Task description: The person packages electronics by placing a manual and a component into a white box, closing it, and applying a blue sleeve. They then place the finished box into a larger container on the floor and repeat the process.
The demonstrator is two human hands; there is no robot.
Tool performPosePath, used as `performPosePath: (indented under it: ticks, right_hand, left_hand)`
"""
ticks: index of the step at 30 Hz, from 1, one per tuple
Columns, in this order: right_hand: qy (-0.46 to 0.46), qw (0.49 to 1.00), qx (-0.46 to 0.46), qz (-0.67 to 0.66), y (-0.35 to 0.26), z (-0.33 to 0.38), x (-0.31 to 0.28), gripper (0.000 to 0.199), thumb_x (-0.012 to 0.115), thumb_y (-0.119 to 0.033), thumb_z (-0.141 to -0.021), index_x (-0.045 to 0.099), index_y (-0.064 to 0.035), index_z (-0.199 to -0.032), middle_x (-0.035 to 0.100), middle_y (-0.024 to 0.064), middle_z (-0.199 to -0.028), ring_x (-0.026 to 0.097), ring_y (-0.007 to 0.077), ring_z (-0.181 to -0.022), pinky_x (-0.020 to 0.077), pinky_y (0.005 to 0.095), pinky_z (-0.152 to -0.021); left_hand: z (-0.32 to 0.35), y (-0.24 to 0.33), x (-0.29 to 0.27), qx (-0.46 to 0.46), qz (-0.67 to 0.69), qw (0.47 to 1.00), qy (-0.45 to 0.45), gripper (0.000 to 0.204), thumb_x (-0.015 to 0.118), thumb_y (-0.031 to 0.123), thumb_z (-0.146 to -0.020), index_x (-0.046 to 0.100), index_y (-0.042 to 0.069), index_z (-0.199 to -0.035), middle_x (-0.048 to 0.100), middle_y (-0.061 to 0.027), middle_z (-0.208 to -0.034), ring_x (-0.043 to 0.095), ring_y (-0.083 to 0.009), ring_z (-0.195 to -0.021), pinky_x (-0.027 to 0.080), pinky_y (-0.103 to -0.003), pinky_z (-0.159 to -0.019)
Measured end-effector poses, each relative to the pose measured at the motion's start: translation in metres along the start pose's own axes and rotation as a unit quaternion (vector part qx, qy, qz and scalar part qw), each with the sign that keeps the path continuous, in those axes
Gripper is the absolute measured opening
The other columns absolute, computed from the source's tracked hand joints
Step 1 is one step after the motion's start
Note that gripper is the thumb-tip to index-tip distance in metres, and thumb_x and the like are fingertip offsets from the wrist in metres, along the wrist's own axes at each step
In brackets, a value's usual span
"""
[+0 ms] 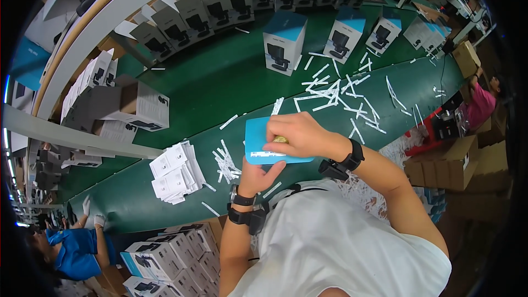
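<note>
— What have you got in your hands?

— A flat light-blue box with rounded corners (269, 142), held up over the green bench (209, 91) just in front of my chest. My left hand (257, 176) grips it from below, thumb bent up onto the near edge beside a white strip (267, 154) stuck along that edge.

— And the other hand?

— My right hand (297, 132) lies on top of the box, fingers (278, 144) curled and pressed together around something small and yellowish (280, 139) — too little of it shows to say what it is.

— What's around you on the bench?

— A stack of white folded leaflets (175, 171) to my left, with loose white paper strips (336, 92) scattered past the box and some near the stack. Farther back, two upright white cartons with blue tops (284, 41) stand apart from a long row of grey-and-white cartons (220, 8).

— Anyone nearby?

— A person in a blue top with white gloves (77, 253) at lower left, and one in pink (481, 104) at the far right.
</note>
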State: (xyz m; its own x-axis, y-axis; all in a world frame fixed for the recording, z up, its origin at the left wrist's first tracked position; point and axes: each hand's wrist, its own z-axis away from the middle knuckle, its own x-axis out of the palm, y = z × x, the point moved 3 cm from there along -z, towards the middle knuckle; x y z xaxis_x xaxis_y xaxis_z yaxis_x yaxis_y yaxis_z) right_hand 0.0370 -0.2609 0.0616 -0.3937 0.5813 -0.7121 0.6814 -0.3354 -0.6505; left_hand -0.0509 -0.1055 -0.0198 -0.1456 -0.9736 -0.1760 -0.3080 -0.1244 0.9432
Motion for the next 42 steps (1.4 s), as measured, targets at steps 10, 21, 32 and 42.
performPosePath:
  ticks: [10, 21, 32, 42]
  right_hand:
    - [0.059, 0.804, 0.107, -0.582, 0.042, 0.033, -0.027, 0.032, 0.056, -0.039, -0.103, 0.057, -0.0076, -0.094, 0.059, 0.0062, -0.08, 0.057, 0.0132, -0.072, 0.0419, 0.0248, -0.058]
    - [0.113, 0.969, 0.156, -0.157, 0.003, 0.098, -0.009, 0.052, 0.08, -0.011, -0.083, 0.064, -0.0092, -0.133, 0.067, 0.0039, -0.099, 0.058, 0.0105, -0.076, 0.047, 0.0263, -0.068]
    - [0.179, 0.937, 0.217, -0.209, 0.012, 0.097, 0.005, 0.047, 0.084, -0.009, -0.078, 0.07, -0.0077, -0.123, 0.066, 0.0055, -0.089, 0.059, 0.0141, -0.076, 0.0477, 0.0264, -0.067]
    - [0.232, 0.968, 0.092, -0.015, 0.03, 0.107, 0.028, 0.043, 0.087, -0.012, -0.072, 0.075, -0.0102, -0.113, 0.062, 0.0055, -0.091, 0.058, 0.0169, -0.071, 0.0484, 0.0276, -0.059]
  left_hand:
    - [-0.005, 0.006, 0.0, -0.008, 0.022, 0.996, 0.084, 0.028, 0.077, 0.011, -0.082, 0.069, 0.001, -0.107, 0.074, -0.0127, -0.104, 0.071, -0.0274, -0.093, 0.054, -0.035, -0.082]
    - [-0.019, 0.038, 0.008, 0.082, -0.187, 0.979, 0.004, 0.024, 0.069, 0.018, -0.086, 0.072, 0.006, -0.106, 0.071, -0.0149, -0.101, 0.067, -0.0371, -0.09, 0.052, -0.043, -0.078]
    - [0.014, 0.045, -0.002, -0.081, 0.12, 0.944, 0.297, 0.054, 0.083, -0.003, -0.071, 0.067, 0.006, -0.122, 0.048, -0.0201, -0.147, 0.053, -0.0339, -0.13, 0.044, -0.044, -0.109]
    - [0.036, 0.007, -0.037, 0.016, -0.188, 0.978, 0.089, 0.044, 0.087, 0.004, -0.072, 0.075, 0.009, -0.113, 0.051, -0.019, -0.144, 0.057, -0.0358, -0.126, 0.054, -0.044, -0.1]
